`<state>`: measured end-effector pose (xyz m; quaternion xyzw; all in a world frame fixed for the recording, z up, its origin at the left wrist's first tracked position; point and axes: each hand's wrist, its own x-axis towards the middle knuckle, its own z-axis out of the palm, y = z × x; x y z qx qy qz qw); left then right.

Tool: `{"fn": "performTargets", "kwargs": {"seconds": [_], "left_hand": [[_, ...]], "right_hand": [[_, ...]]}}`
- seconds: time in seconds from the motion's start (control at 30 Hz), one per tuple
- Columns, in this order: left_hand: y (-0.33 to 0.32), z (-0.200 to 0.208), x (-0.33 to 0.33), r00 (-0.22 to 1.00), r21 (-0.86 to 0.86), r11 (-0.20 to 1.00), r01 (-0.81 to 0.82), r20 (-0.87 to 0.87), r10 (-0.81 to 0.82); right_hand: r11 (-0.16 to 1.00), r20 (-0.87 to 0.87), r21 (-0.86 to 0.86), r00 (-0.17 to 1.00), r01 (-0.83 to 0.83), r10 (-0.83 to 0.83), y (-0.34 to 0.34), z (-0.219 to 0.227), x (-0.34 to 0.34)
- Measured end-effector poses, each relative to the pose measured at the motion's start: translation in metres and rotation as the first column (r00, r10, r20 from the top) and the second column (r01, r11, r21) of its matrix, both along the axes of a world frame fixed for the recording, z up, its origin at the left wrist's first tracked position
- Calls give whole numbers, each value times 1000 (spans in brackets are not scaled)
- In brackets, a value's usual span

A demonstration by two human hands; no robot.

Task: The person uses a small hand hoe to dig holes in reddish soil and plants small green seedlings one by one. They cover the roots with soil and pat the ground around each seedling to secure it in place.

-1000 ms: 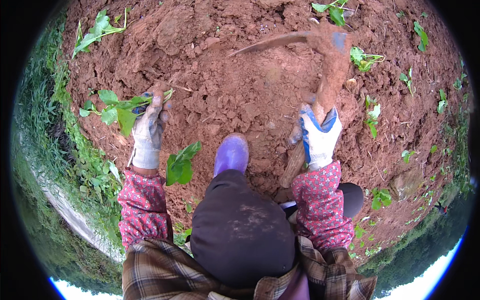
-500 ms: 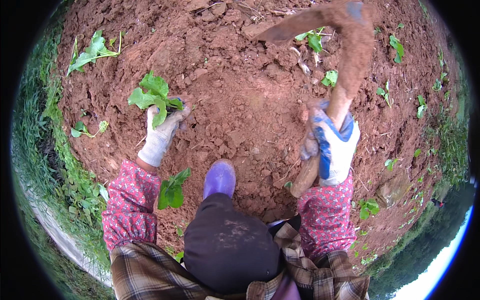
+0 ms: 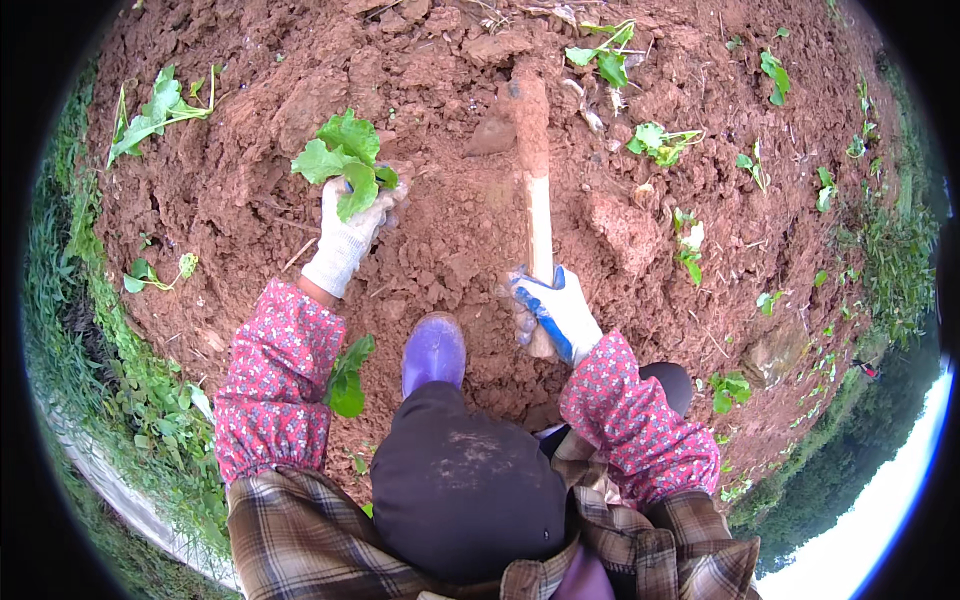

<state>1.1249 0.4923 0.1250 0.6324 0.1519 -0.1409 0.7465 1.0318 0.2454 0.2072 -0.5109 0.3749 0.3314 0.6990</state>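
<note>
My left hand (image 3: 362, 222), in a soiled white and blue work glove, is closed round the stems of a leafy green seedling (image 3: 345, 160). Its broad leaves spread above the fingers. In the same kind of glove, my right hand (image 3: 553, 312) grips the wooden handle of a hoe (image 3: 540, 225) near its butt end. The hoe's soil-caked head points away from me and rests at the reddish-brown soil (image 3: 450, 240), its blade partly sunk among the clods. A purple boot (image 3: 434, 352) stands on the soil between my arms.
Cut leafy seedlings lie scattered: a large one (image 3: 160, 112) at far left, a small one (image 3: 160, 275) below it, and several on the right, such as one pale-stemmed plant (image 3: 662, 143). Grass (image 3: 140, 370) borders the left side. Another leafy plant (image 3: 348, 378) is beside my left sleeve.
My right hand has swung the hoe from raised at the right down to the soil in the middle. My left hand, still holding the seedling, has shifted slightly right and away from me.
</note>
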Motion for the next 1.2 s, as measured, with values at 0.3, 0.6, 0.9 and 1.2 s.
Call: {"fn": "performTargets", "kwargs": {"seconds": [0.3,0.6,0.9,1.2], "left_hand": [[-16,-7,31,999,-41,999,-29,11,30],[-59,-22,88,978,154,966,207,-61,-200],[-65,-45,117,580,939,248,238,68,-812],[-80,-54,112,586,943,212,257,23,-810]], "right_hand": [[990,288,48,951,-133,113,-12,33,117],[927,369,-352,929,125,15,1,-52,15],[929,358,-338,934,152,-22,9,-53,11],[958,327,-262,945,114,-23,-21,-60,41]]}}
